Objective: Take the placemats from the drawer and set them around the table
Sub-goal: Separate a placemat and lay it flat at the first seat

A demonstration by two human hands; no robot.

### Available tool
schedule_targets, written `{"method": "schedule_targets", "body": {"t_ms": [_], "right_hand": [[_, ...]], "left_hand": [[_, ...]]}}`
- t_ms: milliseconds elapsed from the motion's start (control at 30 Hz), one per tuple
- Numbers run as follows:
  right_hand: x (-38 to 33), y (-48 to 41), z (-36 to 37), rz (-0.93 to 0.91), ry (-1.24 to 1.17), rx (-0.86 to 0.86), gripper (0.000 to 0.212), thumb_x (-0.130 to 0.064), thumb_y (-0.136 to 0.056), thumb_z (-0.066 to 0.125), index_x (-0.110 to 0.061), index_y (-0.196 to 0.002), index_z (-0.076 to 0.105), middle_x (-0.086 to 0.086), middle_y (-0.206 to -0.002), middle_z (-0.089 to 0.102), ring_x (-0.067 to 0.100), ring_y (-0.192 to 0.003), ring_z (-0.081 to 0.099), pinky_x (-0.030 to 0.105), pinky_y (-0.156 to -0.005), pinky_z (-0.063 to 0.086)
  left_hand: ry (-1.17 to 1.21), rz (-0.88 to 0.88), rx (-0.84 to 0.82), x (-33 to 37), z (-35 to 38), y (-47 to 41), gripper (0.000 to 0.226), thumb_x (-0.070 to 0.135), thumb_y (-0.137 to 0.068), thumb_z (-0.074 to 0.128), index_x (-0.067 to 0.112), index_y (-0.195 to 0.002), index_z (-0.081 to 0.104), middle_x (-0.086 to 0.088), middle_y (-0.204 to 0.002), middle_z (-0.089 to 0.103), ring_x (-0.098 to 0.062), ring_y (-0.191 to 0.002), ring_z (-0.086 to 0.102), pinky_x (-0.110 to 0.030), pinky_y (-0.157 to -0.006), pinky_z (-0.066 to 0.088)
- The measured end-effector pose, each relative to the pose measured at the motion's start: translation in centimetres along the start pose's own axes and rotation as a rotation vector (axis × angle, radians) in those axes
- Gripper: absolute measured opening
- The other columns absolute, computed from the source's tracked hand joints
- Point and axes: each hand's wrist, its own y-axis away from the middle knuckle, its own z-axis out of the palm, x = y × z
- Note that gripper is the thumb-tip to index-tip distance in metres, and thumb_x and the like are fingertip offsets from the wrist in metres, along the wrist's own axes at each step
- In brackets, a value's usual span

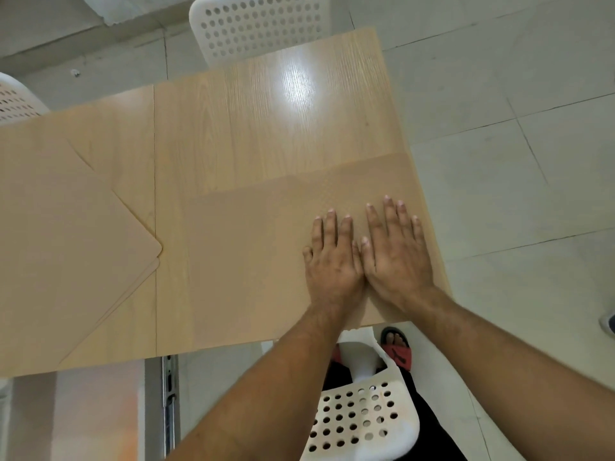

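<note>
A tan woven placemat (253, 254) lies flat on the near right part of the light wooden table (266, 121). My left hand (332, 264) and my right hand (396, 257) rest side by side on its right half, palms down, fingers spread flat, holding nothing. A stack of beige placemats (66, 247) with rounded corners sits at an angle on the left part of the table; its left side runs out of view.
White perforated chairs stand at the far side (259, 24), the far left (16, 98) and right below me at the near edge (359, 420). An open drawer with a metal rail (169, 404) shows under the table's near left. Tiled floor lies to the right.
</note>
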Motion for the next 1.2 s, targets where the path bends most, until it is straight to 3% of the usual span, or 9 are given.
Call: {"method": "schedule_targets", "body": {"t_ms": [133, 233, 333, 500, 633, 733, 867, 967, 1200], "right_hand": [[-0.6, -0.2, 0.5, -0.018, 0.069, -0.008, 0.065, -0.052, -0.103, 0.011, -0.026, -0.161, 0.003, 0.009, -0.169, -0.001, 0.025, -0.156, -0.004, 0.048, -0.125, 0.004], [-0.5, -0.1, 0.4, -0.020, 0.074, 0.004, 0.066, -0.052, -0.101, 0.019, -0.026, -0.161, 0.011, 0.010, -0.169, 0.007, 0.027, -0.156, 0.003, 0.048, -0.125, 0.005], [-0.8, -0.2, 0.2, -0.022, 0.086, -0.001, 0.067, -0.051, -0.100, 0.024, -0.024, -0.161, 0.015, 0.012, -0.168, 0.011, 0.028, -0.155, 0.005, 0.049, -0.125, 0.007], [-2.0, 0.0, -0.1, 0.002, 0.098, -0.010, 0.068, -0.050, -0.098, 0.023, -0.023, -0.160, 0.015, 0.012, -0.168, 0.009, 0.027, -0.155, 0.003, 0.049, -0.125, 0.004], [-8.3, 0.1, 1.2, -0.142, 0.042, -0.016, 0.066, -0.044, -0.098, 0.028, -0.020, -0.159, 0.021, 0.015, -0.166, 0.016, 0.030, -0.154, 0.010, 0.047, -0.125, 0.005], [-13.4, -0.7, 3.0, -0.236, 0.021, -0.058, 0.062, -0.044, -0.102, 0.022, -0.022, -0.160, 0.020, 0.013, -0.168, 0.012, 0.028, -0.155, 0.007, 0.045, -0.125, 0.005], [-16.3, -4.2, 3.5, -0.259, 0.027, -0.080, 0.061, -0.045, -0.103, 0.019, -0.025, -0.160, 0.017, 0.013, -0.168, 0.010, 0.030, -0.155, 0.006, 0.048, -0.124, 0.006], [-16.9, -5.1, 4.2, -0.269, 0.096, -0.071, 0.064, -0.051, -0.102, 0.019, -0.027, -0.160, 0.014, 0.013, -0.168, 0.007, 0.030, -0.155, 0.003, 0.049, -0.124, 0.004], [-17.3, -5.0, 4.5, -0.238, 0.144, -0.053, 0.068, -0.058, -0.100, 0.021, -0.029, -0.161, 0.013, 0.009, -0.169, 0.005, 0.026, -0.156, 0.002, 0.047, -0.125, 0.002]], "left_hand": [[0.326, -0.023, 0.042, -1.0, -0.9, 0.3, 0.054, 0.040, -0.101, 0.027, 0.022, -0.149, 0.044, -0.002, -0.161, 0.031, -0.017, -0.150, 0.021, -0.033, -0.122, 0.014], [0.134, 0.069, -0.007, -3.9, -2.1, 1.3, 0.051, 0.038, -0.103, 0.035, 0.025, -0.152, 0.038, -0.001, -0.164, 0.024, -0.018, -0.152, 0.016, -0.045, -0.121, 0.022], [-0.074, -0.008, -0.107, -8.1, -3.8, 2.7, 0.063, 0.053, -0.099, 0.033, 0.033, -0.157, 0.018, 0.003, -0.167, 0.005, -0.015, -0.154, -0.001, -0.049, -0.118, 0.015], [-0.112, -0.147, -0.058, -11.4, -5.2, 3.9, 0.069, 0.057, -0.095, 0.035, 0.033, -0.156, 0.014, -0.003, -0.167, 0.004, -0.023, -0.154, 0.001, -0.055, -0.115, 0.022], [-0.074, -0.133, -0.031, -11.3, -5.2, 3.8, 0.063, 0.054, -0.097, 0.031, 0.033, -0.156, 0.018, -0.002, -0.167, 0.008, -0.022, -0.154, 0.004, -0.053, -0.115, 0.022], [0.052, -0.155, -0.008, -11.8, -5.0, 4.1, 0.057, 0.042, -0.102, 0.020, 0.029, -0.157, 0.019, 0.002, -0.167, 0.011, -0.016, -0.154, 0.002, -0.050, -0.121, 0.016], [0.405, -0.213, 0.207, -12.3, -5.2, 4.0, 0.051, 0.019, -0.103, 0.029, 0.020, -0.154, 0.033, -0.001, -0.162, 0.030, -0.013, -0.152, 0.015, -0.043, -0.123, 0.019], [0.528, -0.249, 0.248, -12.8, -6.2, 3.8, 0.048, 0.022, -0.104, 0.030, 0.020, -0.151, 0.038, -0.004, -0.162, 0.027, -0.014, -0.152, 0.015, -0.033, -0.124, 0.013], [-0.072, -0.162, -0.061, -19.7, -10.8, -5.0, 0.065, 0.051, -0.102, 0.025, 0.021, -0.158, 0.014, -0.005, -0.167, 0.003, -0.025, -0.154, -0.003, -0.051, -0.119, 0.014]]}}
